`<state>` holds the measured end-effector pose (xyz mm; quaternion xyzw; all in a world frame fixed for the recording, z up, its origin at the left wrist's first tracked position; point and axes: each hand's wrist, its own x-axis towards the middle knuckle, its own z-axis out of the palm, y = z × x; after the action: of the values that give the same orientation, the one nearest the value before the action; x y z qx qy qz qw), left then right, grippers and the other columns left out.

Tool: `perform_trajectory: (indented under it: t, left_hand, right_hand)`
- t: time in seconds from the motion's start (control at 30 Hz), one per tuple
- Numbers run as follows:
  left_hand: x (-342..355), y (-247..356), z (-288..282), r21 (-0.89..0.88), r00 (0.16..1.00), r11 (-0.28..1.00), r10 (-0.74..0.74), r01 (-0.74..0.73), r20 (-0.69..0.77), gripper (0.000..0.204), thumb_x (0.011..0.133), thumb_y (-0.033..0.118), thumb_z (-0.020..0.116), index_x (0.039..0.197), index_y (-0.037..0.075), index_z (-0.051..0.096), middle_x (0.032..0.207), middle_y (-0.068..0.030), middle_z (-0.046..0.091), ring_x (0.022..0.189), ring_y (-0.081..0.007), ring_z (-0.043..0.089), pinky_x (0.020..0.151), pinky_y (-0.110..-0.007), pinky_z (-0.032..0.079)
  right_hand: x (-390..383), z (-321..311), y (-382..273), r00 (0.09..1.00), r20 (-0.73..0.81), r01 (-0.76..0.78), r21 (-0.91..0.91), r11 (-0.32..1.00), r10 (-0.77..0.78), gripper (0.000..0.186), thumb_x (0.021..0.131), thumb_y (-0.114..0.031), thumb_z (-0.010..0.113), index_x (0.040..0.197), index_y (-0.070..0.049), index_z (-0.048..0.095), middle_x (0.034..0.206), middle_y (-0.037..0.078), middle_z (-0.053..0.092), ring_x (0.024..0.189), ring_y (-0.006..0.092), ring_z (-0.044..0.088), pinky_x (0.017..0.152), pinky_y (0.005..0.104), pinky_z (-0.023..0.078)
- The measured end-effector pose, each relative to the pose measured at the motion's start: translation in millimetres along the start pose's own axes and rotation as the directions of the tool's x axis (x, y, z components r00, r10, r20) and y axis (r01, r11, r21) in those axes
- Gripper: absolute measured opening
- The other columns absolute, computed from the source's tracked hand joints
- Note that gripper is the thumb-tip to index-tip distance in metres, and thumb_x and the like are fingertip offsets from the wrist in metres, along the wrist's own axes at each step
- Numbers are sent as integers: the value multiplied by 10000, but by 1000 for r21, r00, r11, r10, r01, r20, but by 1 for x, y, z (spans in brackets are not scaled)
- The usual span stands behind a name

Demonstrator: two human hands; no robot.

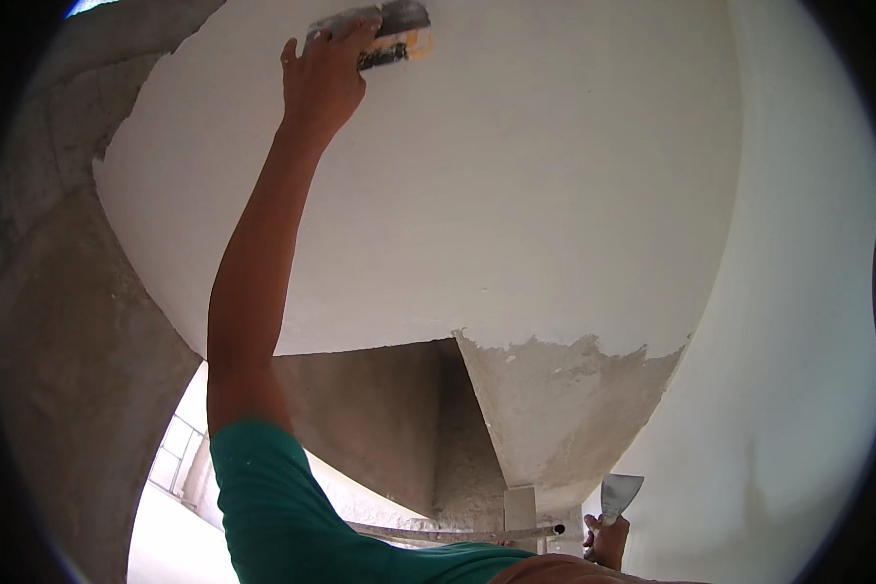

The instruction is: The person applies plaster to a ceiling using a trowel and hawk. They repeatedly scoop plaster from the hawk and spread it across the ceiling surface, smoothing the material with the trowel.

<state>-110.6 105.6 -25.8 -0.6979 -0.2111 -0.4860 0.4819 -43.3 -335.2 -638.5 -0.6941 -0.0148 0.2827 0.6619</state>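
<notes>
Stretched high up, my left hand [323, 83] grips a wide plastering trowel [404, 19] with a dark, smeared blade and some yellow on it. The trowel lies against or very close to a white, skim-coated surface [496, 185]. Low at the right, my right hand [608, 545] is closed round a putty knife [620, 492], whose flared metal blade points up. The knife's handle is mostly hidden by the fingers. My left arm wears a green sleeve [263, 487].
Below the white coat, a bare grey patch [565, 409] has a ragged upper edge. Rough grey concrete [78, 263] runs along the left. A recess [380, 419] opens beneath the coated surface, and a pole [457, 534] crosses under it. A pale wall [779, 389] stands at the right.
</notes>
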Motion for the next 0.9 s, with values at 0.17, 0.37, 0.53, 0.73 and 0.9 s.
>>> perform_trajectory:
  t: [0.17,0.37,0.53,0.73,0.9]
  left_hand:
    - [25,-4,-22,-102,995,994,28,-38,-101,648,815,-26,565,1379,286,496,1306,-21,604,1223,-223,561,1073,-563,334]
    - [131,19,-23,-168,972,986,-27,-12,-232,519,828,-28,514,1309,161,569,1239,-120,635,1177,-318,569,995,-564,384]
    - [181,41,-25,-115,994,987,-113,111,-14,529,827,-10,548,1323,175,560,1227,-116,640,1163,-325,576,999,-585,369]
    - [170,50,-8,-132,992,987,-104,94,-75,479,833,-11,560,1290,133,570,1278,-138,610,1216,-328,545,1037,-582,342]
    - [119,76,-7,-64,997,996,-68,65,-41,521,845,-51,538,1345,96,524,1336,-127,574,1264,-311,512,1083,-565,308]
  right_hand:
    - [-8,4,-15,1000,-7,-6,-40,999,5,243,759,11,721,683,-20,493,513,38,479,356,156,473,322,302,392]
    - [-9,1,2,998,-63,-26,49,998,29,243,748,30,719,699,-19,487,524,41,481,353,157,464,316,305,385]
    - [-11,-4,19,990,-112,-79,100,992,91,241,741,38,715,706,-25,485,527,42,476,352,167,461,312,306,380]
    - [-15,-6,2,994,-88,-56,30,998,58,253,754,19,717,689,-27,477,516,38,470,353,157,463,316,302,389]
    - [-8,-6,3,999,-47,12,18,1000,-11,263,769,2,715,671,-24,473,508,38,473,354,151,469,320,302,399]
